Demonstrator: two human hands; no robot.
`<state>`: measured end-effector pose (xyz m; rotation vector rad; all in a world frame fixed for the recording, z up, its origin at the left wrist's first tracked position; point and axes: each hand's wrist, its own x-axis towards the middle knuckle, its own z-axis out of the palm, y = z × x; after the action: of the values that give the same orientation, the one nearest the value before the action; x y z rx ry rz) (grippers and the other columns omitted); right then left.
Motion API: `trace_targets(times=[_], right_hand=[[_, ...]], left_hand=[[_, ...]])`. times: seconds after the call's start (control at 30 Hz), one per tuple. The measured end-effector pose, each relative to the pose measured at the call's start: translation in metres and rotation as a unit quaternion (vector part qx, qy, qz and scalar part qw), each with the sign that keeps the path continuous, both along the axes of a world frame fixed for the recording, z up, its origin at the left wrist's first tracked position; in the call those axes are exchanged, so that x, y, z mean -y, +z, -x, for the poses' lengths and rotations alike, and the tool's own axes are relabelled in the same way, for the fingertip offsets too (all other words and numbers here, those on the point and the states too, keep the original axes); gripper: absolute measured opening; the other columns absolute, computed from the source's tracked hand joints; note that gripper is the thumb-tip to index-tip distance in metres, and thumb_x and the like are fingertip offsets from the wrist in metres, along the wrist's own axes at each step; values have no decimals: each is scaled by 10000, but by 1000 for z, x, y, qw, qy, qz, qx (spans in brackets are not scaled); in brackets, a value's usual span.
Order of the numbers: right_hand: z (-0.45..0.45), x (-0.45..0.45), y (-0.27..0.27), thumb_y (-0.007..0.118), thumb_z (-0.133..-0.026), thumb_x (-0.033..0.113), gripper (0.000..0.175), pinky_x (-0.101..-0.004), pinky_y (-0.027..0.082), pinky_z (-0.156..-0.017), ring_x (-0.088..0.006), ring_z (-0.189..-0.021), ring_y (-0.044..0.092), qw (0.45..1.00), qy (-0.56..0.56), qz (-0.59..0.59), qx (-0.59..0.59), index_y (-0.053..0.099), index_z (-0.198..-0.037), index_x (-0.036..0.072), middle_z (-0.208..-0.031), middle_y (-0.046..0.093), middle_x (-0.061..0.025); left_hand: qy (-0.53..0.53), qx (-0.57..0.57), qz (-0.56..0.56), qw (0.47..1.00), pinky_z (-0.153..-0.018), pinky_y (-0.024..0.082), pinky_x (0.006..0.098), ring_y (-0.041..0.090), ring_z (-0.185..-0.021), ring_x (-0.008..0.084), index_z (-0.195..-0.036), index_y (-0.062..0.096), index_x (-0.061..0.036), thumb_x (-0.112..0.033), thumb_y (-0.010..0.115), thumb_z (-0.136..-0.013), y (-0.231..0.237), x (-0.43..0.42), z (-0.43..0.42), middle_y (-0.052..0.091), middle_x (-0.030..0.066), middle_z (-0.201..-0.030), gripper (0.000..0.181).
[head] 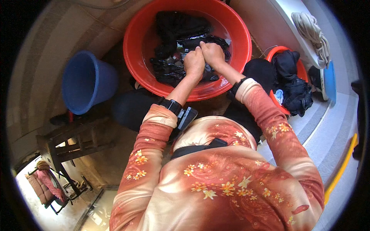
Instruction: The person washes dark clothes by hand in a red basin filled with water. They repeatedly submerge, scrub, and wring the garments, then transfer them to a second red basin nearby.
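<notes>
A large red plastic basin (134, 63) stands in front of me, with water and soaked dark clothes (182, 26) inside. My left hand (194, 63) and my right hand (213, 54) are balled into fists close together above the water, knuckles up. Both are closed on a wet dark garment (170, 69), whose folds show on either side of them. The cloth right inside the fists is hidden by my fingers. A black strap with a device (185, 117) is on my left forearm, and another black strap (238, 86) circles my right wrist.
A blue plastic bucket (79, 83) tilts at the left. To the right, a red bucket (279, 49) overflows with dark clothes (294, 86). Light-coloured cloth (310, 31) drapes over a white ledge (289, 17). A folding chair (47, 184) stands at the lower left, beyond a dark wooden frame (78, 150).
</notes>
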<state>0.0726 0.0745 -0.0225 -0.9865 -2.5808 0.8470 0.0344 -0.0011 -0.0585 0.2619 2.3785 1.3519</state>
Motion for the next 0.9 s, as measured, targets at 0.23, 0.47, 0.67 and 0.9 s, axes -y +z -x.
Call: trace_targets(times=[0.23,0.47,0.67,0.9], right_hand=[[-1,3,1,426,-872,391,458,-458,436,-575,-391,-663,577,988,140,28,-52,635,-683,30,-661,567,-215],[-1,4,-1,380,-873,396,460,-474,455,-641,-391,-682,587,990,125,-2,-65,661,-706,74,-675,582,-209],[2,-24,-2,462,-874,367,435,-377,446,-618,-261,-626,574,984,71,132,-97,630,-700,6,-663,598,-144],[-2,-34,19,557,-868,361,357,-226,389,-520,-78,-530,476,796,-22,513,-320,540,-633,93,-599,525,10]], left_hand=[[162,128,-159,965,-629,434,390,569,-656,202,-747,615,90,-309,476,-849,15,3,0,645,163,-736,435],[111,64,-59,990,-717,433,411,613,-771,333,-772,634,54,-330,394,-866,19,6,2,624,233,-781,462],[-7,47,-237,970,-662,434,309,573,-695,170,-843,631,34,-296,475,-880,38,8,-5,637,121,-785,367],[31,282,-453,845,-738,443,293,573,-766,157,-898,611,-3,-302,468,-915,63,15,4,625,70,-856,333]])
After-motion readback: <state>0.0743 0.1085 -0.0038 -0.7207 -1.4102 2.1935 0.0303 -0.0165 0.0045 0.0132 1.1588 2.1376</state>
